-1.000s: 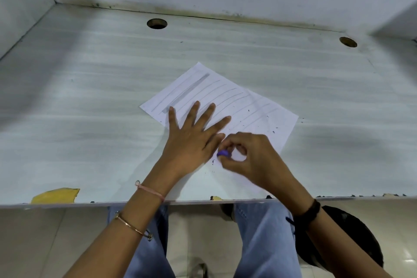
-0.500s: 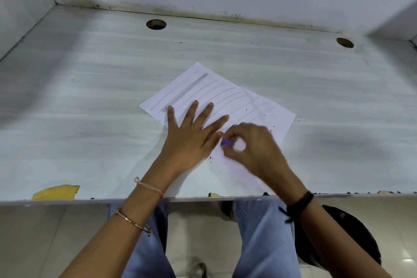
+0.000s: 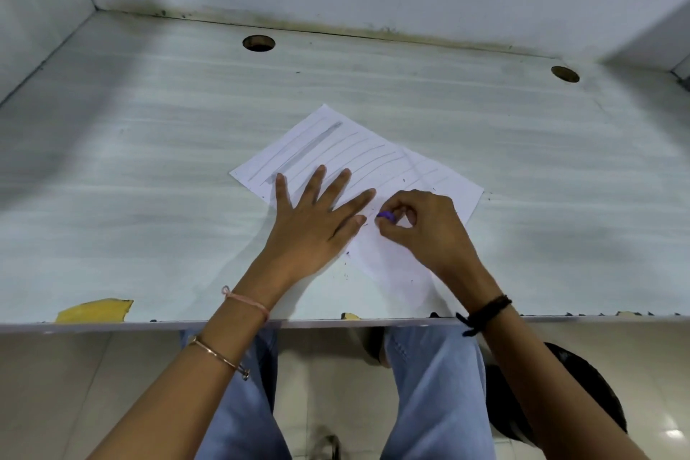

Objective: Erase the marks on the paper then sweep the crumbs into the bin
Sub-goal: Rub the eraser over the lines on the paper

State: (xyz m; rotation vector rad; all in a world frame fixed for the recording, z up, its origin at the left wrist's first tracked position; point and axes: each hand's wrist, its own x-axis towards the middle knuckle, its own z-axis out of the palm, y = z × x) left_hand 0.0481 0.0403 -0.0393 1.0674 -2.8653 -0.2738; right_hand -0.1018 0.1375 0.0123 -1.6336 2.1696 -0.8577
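Pressing flat on the lined sheet of paper [image 3: 358,157] at the middle of the pale counter [image 3: 149,168], the left hand [image 3: 313,228] spreads its fingers wide; the right hand [image 3: 429,235] pinches a small purple eraser [image 3: 386,215] against the sheet just beside it; dark crumbs [image 3: 347,254] dot the paper's near edge.

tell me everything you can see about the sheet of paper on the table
The white sheet of paper lies flat and askew on the pale grey table. Thin parallel pencil lines cross its far half, with one broad shaded band near the far edge; the near half looks blank. The left hand presses it, spread flat; the right hand pinches a small purple eraser against it. A few dark crumbs dot it.
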